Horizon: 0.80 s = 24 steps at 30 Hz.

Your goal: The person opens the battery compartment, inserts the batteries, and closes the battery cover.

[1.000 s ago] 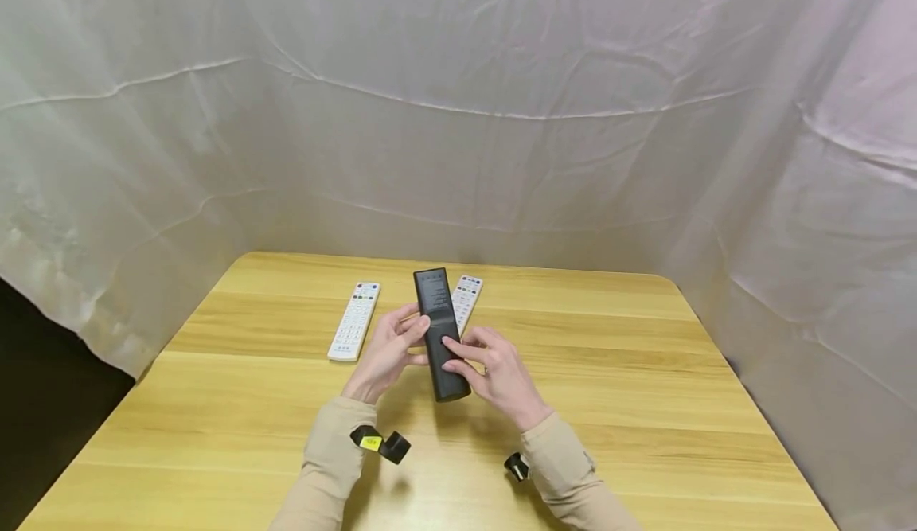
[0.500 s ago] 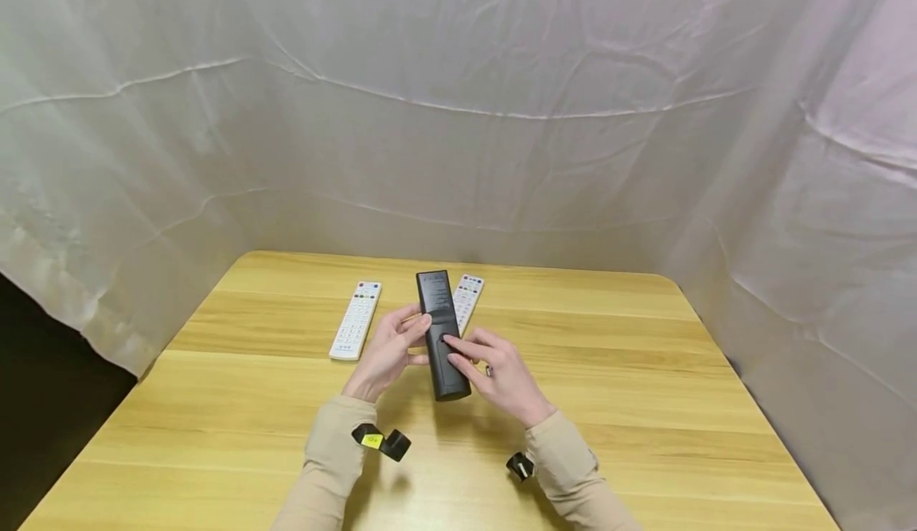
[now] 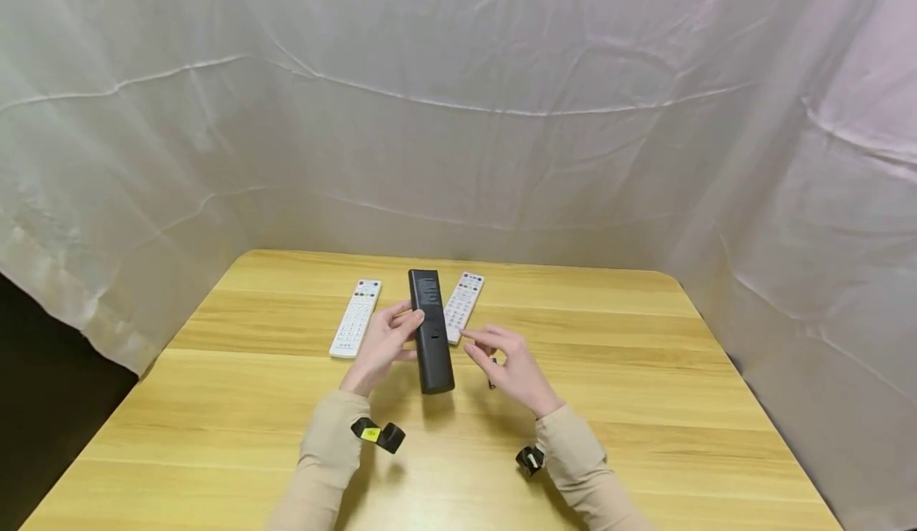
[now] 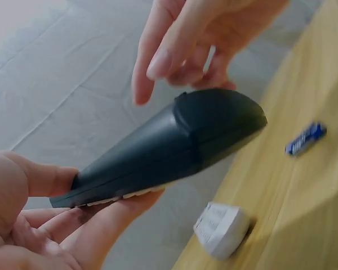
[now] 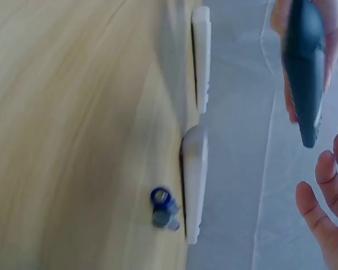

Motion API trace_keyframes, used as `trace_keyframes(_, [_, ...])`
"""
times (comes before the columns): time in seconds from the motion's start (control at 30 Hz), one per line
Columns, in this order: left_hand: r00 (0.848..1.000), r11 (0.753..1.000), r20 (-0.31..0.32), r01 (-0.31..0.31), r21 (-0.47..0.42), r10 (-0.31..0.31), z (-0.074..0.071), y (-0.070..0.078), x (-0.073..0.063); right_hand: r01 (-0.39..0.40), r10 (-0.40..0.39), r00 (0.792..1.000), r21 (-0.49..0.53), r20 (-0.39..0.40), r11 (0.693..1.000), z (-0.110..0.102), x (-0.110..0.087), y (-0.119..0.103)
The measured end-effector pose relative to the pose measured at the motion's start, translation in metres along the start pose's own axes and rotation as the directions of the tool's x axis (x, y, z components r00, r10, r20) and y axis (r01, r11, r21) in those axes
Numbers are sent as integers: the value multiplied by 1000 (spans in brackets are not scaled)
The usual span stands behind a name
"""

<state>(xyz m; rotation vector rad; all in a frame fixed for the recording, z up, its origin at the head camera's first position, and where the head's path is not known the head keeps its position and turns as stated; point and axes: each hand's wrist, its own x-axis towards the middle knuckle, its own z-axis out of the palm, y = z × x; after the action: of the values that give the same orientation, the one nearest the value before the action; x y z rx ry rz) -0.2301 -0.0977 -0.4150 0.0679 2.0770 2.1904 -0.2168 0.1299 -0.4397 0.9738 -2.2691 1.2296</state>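
Note:
In the head view my left hand grips a black remote control near its middle, thumb on top and fingers underneath. The remote's back, with its printed label, faces up, and it is held above the table. My right hand hovers just right of the remote, apart from it, with thumb and fingers parted and nothing seen between them. Blue batteries lie on the wood; the right wrist view shows two ends. From the left wrist side one blue battery is visible. The right hand mostly hides them in the head view.
A white remote control lies buttons up left of the left hand. Another white remote lies behind the black one, partly covered by it. Both rest on the wooden table. Grey curtains stand around the table's back and sides.
My right fingers have come off the black remote's back and drawn away to the right. The left hand has shifted the remote slightly left, uncovering more of the white remote behind.

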Motion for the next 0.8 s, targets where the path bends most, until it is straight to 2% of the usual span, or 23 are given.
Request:
trace_keyframes(0.1, [999, 995, -17, -29, 100, 31, -6, 1, 6, -48, 48, 999, -6, 14, 999, -6, -2, 5])
trace_keyframes(0.17, [998, 980, -27, -55, 193, 61, -10, 3, 10, -73, 73, 997, -13, 30, 997, -10, -3, 8])
trace_keyframes(0.23, [995, 945, -41, -76, 319, 94, -14, 5, 15, -84, 85, 995, -23, 43, 996, -15, -4, 12])
trace_keyframes(0.3, [991, 888, -55, -87, 452, 125, -16, 7, 20, -101, 103, 993, -31, 55, 994, -19, -6, 17])
trace_keyframes(0.43, [983, 729, -61, -88, 679, 175, -19, 12, 31, -154, 158, 985, -46, 76, 987, -30, -8, 25])
trace_keyframes(0.53, [984, 617, -58, -58, 785, 167, -18, 15, 38, -198, 202, 975, -53, 91, 979, -37, -10, 29])
trace_keyframes(0.6, [987, 533, -54, -37, 845, 154, -15, 17, 43, -226, 230, 968, -53, 96, 973, -40, -10, 32])
trace_keyframes(0.7, [988, 390, -29, -33, 920, 151, -8, 17, 50, -258, 263, 960, -55, 94, 964, -44, -11, 35])
trace_keyframes(0.8, [988, 229, 2, -38, 973, 153, 2, 14, 57, -286, 292, 952, -67, 95, 956, -46, -14, 38])
